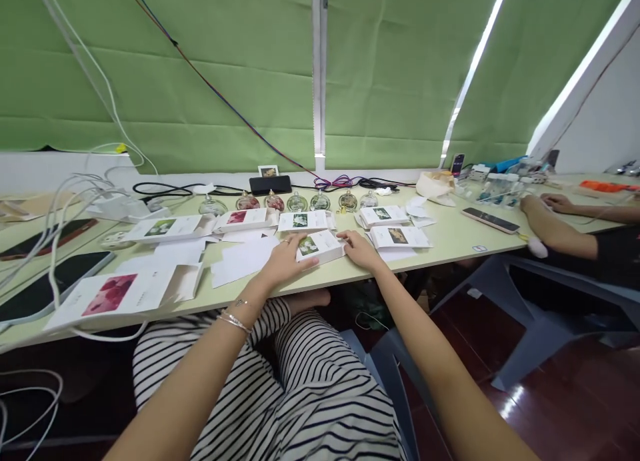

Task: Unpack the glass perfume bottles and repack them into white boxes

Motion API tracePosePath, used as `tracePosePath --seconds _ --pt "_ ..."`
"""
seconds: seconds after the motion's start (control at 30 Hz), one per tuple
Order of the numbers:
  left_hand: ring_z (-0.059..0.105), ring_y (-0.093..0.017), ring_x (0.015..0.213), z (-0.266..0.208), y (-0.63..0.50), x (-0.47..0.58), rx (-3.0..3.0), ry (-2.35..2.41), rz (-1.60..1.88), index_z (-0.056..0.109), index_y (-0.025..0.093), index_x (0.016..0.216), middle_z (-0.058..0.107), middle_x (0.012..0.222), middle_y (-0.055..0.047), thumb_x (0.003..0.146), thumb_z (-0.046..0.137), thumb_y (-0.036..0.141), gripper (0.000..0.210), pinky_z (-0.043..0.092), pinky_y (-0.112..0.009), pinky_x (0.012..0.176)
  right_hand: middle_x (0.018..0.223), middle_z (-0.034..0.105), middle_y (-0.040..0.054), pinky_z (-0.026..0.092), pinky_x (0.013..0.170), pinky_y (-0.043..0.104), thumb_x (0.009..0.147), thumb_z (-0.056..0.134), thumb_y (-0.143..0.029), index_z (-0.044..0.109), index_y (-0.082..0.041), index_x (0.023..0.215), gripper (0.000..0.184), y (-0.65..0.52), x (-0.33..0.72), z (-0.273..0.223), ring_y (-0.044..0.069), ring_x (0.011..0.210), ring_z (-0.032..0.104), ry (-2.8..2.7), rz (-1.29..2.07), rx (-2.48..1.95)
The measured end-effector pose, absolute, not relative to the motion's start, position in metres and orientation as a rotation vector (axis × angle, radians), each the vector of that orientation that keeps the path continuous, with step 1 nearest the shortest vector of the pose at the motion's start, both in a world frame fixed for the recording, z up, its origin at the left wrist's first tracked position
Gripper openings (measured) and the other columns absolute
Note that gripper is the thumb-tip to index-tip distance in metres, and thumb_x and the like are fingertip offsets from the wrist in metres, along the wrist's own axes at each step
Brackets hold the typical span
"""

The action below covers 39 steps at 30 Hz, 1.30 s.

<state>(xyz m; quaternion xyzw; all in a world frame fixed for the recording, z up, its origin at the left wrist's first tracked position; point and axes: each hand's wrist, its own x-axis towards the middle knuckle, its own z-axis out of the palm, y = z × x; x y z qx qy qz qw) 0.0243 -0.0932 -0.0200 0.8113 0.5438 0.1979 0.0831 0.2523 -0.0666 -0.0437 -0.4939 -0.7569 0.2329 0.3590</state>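
Observation:
A small white box (327, 248) with a picture of white flowers on green leaves lies near the table's front edge. My left hand (287, 260) grips its left side, with the thumb along the front edge and the fingers behind. At the box's right end, the bent fingers of my right hand (360, 250) are closed on the end; exactly what they pinch there is hidden. Just behind is another white box (303, 221) with a green picture. Two more flat boxes lie to the right, one with a yellow flower picture (399, 236). White paper sheets (243, 261) lie left of my left hand.
Several round glass bottles (320, 200) stand in a row behind the boxes. A box with a pink picture (120, 294) lies front left, beside white cables (53, 268). Black phone (270, 184) at the back, another phone (491, 220) right. Another person's arm (557, 228) rests far right.

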Motion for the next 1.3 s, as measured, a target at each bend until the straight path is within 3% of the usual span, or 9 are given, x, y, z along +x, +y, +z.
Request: tracePosePath --seconds 0.13,0.27,0.53,0.83,1.1,1.23,1.3 --pt "0.024 -0.034 0.136 -0.023 -0.095 0.022 2.433 1.66 0.662 0.04 0.02 0.135 0.041 0.141 -0.013 0.074 0.055 0.059 0.073 0.021 -0.052 0.109 0.116 0.059 0.0069 0.044 0.086 0.033 0.077 0.041 -0.008 0.052 -0.018 0.117 0.043 -0.064 0.254 -0.045 0.015 0.089 0.057 -1.89 0.635 -1.287" --pt "0.034 -0.033 0.13 -0.02 -0.095 0.017 2.385 1.554 0.72 0.035 0.021 0.138 0.042 0.139 -0.012 0.069 0.063 0.058 0.083 0.027 -0.049 0.107 0.116 0.058 0.0066 0.046 0.079 0.03 0.079 0.044 -0.014 0.053 -0.019 0.119 0.041 -0.06 0.254 -0.048 0.013 0.079 0.057 -1.856 0.67 -1.276" --pt "0.039 -0.03 0.125 -0.018 -0.098 0.013 2.373 1.389 0.688 0.045 0.021 0.131 0.047 0.133 -0.01 0.076 0.051 0.062 0.069 0.029 -0.047 0.107 0.113 0.062 0.0023 0.043 0.079 0.028 0.081 0.046 -0.019 0.06 -0.022 0.111 0.033 -0.061 0.254 -0.045 0.013 0.085 0.056 -1.867 0.818 -1.149" --pt "0.038 -0.029 0.126 -0.015 -0.099 0.015 2.338 1.455 0.753 0.049 0.023 0.126 0.047 0.133 -0.007 0.074 0.056 0.059 0.064 0.031 -0.046 0.107 0.117 0.058 0.0055 0.044 0.081 0.029 0.081 0.049 -0.022 0.055 -0.02 0.116 0.035 -0.064 0.257 -0.043 0.014 0.087 0.056 -1.734 0.916 -1.161" --pt "0.04 -0.029 0.126 -0.024 -0.086 0.013 2.438 1.545 0.903 0.051 0.016 0.122 0.05 0.134 -0.012 0.075 0.05 0.058 0.063 0.029 -0.045 0.108 0.121 0.054 0.0125 0.036 0.1 0.036 0.091 0.039 -0.025 0.052 -0.013 0.118 0.033 -0.069 0.249 -0.036 0.02 0.113 0.049 -2.041 0.487 -1.225" --pt "0.038 -0.029 0.128 -0.022 -0.088 0.019 2.68 1.557 1.155 0.058 0.019 0.109 0.055 0.127 -0.01 0.084 0.046 0.049 0.041 0.027 -0.048 0.107 0.127 0.049 0.0133 0.032 0.103 0.038 0.094 0.036 -0.028 0.048 -0.014 0.124 0.036 -0.07 0.245 -0.036 0.022 0.122 0.04 -2.046 0.179 -1.25" --pt "0.046 -0.025 0.119 -0.02 -0.097 0.021 2.764 1.469 1.425 0.062 0.022 0.092 0.063 0.112 -0.007 0.088 0.042 0.043 0.03 0.031 -0.045 0.104 0.126 0.05 0.0134 0.032 0.103 0.039 0.094 0.035 -0.027 0.052 -0.013 0.121 0.034 -0.074 0.243 -0.034 0.023 0.121 0.04 -2.053 0.048 -1.206"
